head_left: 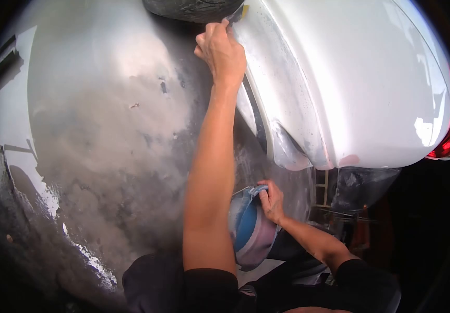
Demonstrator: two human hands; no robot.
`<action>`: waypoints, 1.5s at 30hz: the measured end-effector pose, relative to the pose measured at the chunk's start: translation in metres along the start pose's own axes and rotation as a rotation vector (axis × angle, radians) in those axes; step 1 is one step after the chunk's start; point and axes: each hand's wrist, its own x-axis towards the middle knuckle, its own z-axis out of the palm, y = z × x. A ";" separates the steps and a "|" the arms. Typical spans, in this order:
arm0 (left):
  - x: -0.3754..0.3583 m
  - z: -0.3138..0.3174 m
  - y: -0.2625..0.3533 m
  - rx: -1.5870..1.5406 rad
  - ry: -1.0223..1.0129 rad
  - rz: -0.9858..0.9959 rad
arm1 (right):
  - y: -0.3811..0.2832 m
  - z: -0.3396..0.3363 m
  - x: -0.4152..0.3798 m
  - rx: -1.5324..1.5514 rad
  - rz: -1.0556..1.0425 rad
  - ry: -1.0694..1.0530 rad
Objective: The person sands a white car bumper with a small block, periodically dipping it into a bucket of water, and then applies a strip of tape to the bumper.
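My left hand [222,52] reaches far forward to the edge of a white car bumper [287,78], close beside a black tire [193,8]. Its fingers are curled and pressed together around a small dark grey piece [234,16] whose kind I cannot make out. Nearer to me, my right hand [271,202] grips the rim of a bucket [264,237]. The bucket is tilted, and blue shows inside it. Dull, whitish scuffed patches run along the bumper's edge and lower lip.
A wet, stained grey floor [120,130] spreads to the left, with bright reflections. The red tail light [446,141] is at the far right. Below the bumper hangs a dark panel [366,185]. My left forearm covers part of the floor and bucket.
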 end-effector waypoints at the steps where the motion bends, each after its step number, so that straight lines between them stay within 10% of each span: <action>1: 0.004 -0.002 0.001 -0.017 -0.023 -0.007 | -0.002 0.000 0.000 0.011 0.049 -0.010; 19: -0.092 -0.019 0.032 0.062 -0.022 0.075 | 0.008 0.003 0.005 -0.039 -0.026 0.018; 26: -0.098 -0.079 0.042 -0.344 0.123 -0.294 | 0.008 0.000 -0.011 -0.009 0.038 -0.015; 33: -0.196 -0.041 0.058 -0.059 -0.176 -0.237 | 0.006 0.004 -0.013 -0.039 0.019 0.019; 45: -0.210 -0.035 0.052 0.022 -0.092 -0.068 | 0.007 0.010 -0.010 -0.007 -0.024 0.090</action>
